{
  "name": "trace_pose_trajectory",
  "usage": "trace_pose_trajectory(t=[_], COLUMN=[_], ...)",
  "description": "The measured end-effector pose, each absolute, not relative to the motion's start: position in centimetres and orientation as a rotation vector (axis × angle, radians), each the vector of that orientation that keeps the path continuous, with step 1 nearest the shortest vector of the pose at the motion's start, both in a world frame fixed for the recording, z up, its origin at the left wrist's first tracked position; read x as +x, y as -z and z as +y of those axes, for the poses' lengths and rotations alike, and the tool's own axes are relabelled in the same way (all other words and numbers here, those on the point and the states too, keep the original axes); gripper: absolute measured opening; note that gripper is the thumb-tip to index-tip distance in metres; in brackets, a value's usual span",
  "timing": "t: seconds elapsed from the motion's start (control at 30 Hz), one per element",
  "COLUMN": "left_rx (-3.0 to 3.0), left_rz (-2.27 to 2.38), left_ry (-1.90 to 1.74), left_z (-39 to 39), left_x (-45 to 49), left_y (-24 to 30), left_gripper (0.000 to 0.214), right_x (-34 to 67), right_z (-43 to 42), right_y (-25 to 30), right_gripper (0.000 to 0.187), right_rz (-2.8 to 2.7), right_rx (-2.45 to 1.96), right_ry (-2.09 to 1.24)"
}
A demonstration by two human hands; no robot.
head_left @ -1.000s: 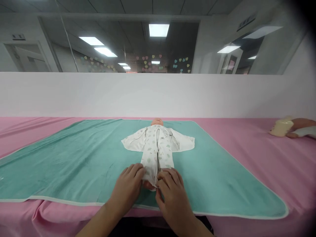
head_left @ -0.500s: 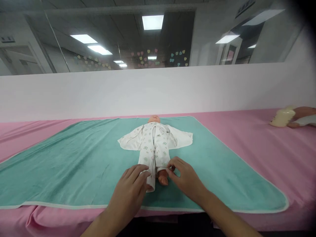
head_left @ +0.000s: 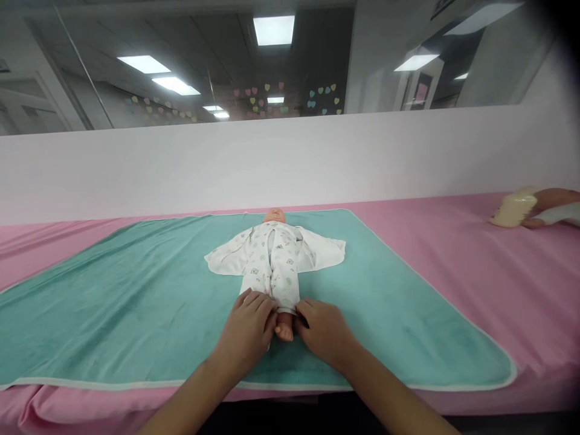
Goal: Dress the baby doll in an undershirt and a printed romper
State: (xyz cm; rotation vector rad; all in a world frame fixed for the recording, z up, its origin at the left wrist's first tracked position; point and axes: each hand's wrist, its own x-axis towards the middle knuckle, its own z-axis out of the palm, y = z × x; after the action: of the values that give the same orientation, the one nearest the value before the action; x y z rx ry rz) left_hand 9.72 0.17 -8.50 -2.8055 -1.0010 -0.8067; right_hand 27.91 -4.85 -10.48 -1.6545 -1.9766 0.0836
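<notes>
Doll (head_left: 274, 215) on its back on a teal blanket (head_left: 399, 338), head by the far edge, legs toward the near one. Behind, a white wall (head_left: 181, 169) across the whole width, with a dark glass pane (head_left: 317, 54) above, bright light panels (head_left: 273, 30) showing in it. In front of the wall, a table (head_left: 475, 266) under pink cloth, bare of blanket at the left and right. Over the pink, the blanket itself, trimmed in a pale border, creased on the left, smoother on the right.

On the doll, a white outfit (head_left: 284, 266) with small greenish prints, wide sleeves (head_left: 322, 251) spread flat to either side. At the leg ends, left hand (head_left: 249, 329), back upward, fingers over the leg on the viewer's left. Cannot tell for that grip: closed on fabric or merely resting. Opposite, right hand (head_left: 325, 329) with fingers curled, grip together on the outer edge of the other leg's hem.

Far right, well apart from the doll, a pale yellow bottle (head_left: 512, 211) beside a rounded, partly cloth-covered shape (head_left: 556, 198), too cut off to name. Between both hands, one bare foot (head_left: 284, 332) protruding from the hem. Smallest, pastel paper hearts (head_left: 333, 87) scattered low on the glass.
</notes>
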Motion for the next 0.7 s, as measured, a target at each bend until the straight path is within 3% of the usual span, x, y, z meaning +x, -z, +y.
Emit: trace_pose_trajectory(t=[0.33,0.57,0.7], left_rx=[-2.924,-3.154,-3.112], left_rz=[-1.051,-0.734,-0.98], left_ry=[1.182,1.077,1.182], left_z=[-1.9,-2.7,-0.3], left_x=[8.2,6.9,5.3], left_y=[7.2,7.4,7.3], left_gripper=[0.011,0.013,0.011], right_x=[27.9,27.9,28.5], right_z=[-6.5,-6.8,-6.0], right_y=[9.8,9.6,9.8], right_gripper=[0.02,0.027,0.037], right_rz=[-2.118,-2.167,-1.92], right_rx=[-1.265,-1.154,-1.268], right_ry=[-0.097,-0.263,-0.438])
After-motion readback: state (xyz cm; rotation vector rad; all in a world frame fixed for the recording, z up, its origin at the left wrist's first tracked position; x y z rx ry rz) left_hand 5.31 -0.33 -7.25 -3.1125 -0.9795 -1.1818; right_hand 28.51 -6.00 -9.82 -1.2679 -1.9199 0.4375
